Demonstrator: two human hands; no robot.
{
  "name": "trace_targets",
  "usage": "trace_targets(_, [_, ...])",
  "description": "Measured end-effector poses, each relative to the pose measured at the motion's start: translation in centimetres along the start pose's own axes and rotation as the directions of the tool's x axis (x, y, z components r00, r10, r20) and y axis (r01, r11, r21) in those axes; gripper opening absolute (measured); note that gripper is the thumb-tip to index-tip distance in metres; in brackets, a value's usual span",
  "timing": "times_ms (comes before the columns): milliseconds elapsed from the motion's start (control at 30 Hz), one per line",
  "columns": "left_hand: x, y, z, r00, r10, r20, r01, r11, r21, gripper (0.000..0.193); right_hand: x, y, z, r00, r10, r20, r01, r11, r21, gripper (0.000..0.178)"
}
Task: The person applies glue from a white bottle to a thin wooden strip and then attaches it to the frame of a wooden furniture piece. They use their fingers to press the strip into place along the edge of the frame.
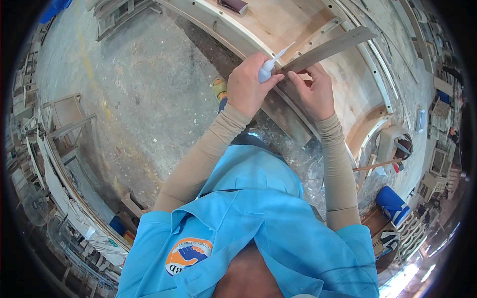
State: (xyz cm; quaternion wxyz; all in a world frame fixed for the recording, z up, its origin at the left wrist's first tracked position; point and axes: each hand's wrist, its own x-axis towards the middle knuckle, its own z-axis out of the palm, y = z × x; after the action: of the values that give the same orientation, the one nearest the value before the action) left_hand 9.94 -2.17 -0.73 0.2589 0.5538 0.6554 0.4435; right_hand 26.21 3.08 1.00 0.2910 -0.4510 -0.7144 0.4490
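My left hand point(246, 84) is closed around a small whitish squeeze bottle point(266, 71) with a long thin nozzle, which points up and to the right. Its thumb reaches toward the near end of a flat grey-brown wooden strip point(328, 51). My right hand point(316, 93) grips that strip close to the same end, thumb at its edge and the other fingers curled beneath, partly hidden. The strip slants up to the right above a large curved wooden frame point(357, 79) with light rims and panels. Both thumbs almost meet by the frame's near edge.
A brown folded piece point(233, 5), perhaps sandpaper, lies on the frame at the top. Wooden framework point(69, 119) stands at the left on the concrete floor point(144, 89). At the lower right are a blue bucket point(392, 203) and a thin stick point(377, 165). A yellow-green shoe point(219, 88) shows past my left wrist.
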Motion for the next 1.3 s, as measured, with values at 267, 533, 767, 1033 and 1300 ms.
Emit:
trace_targets(267, [-0.4, 0.0, 0.2, 0.998, 0.043, -0.047, -0.040, 0.998, 0.053, 0.034, 0.1, 0.5, -0.2, 0.996, 0.083, 0.032, -0.086, 0.985, 0.148, 0.023])
trace_targets(533, [-0.4, -0.6, 0.6, 0.998, 0.034, -0.056, -0.033, 0.999, 0.011, 0.032, 0.1, 1.1, 0.0, 0.999, 0.018, 0.032, -0.022, 0.991, 0.134, 0.025])
trace_targets(767, [-0.3, -0.5, -0.5, 0.996, -0.089, 0.015, 0.090, 0.983, -0.159, 0.030, 0.1, 0.8, -0.1, 0.999, 0.030, 0.015, -0.031, 0.995, 0.095, 0.026])
trace_targets(1033, [-0.3, -0.4, 0.3, 0.998, -0.027, -0.056, 0.024, 0.999, -0.049, 0.032, 0.0, 1.1, 0.1, 1.000, 0.014, 0.015, -0.016, 0.995, 0.103, 0.027])
trace_targets(1300, [0.0, 0.2, -0.4, 0.999, -0.037, 0.009, 0.036, 0.999, 0.025, 0.035, 0.1, 1.2, 0.2, 0.998, 0.055, 0.025, -0.057, 0.990, 0.130, 0.027])
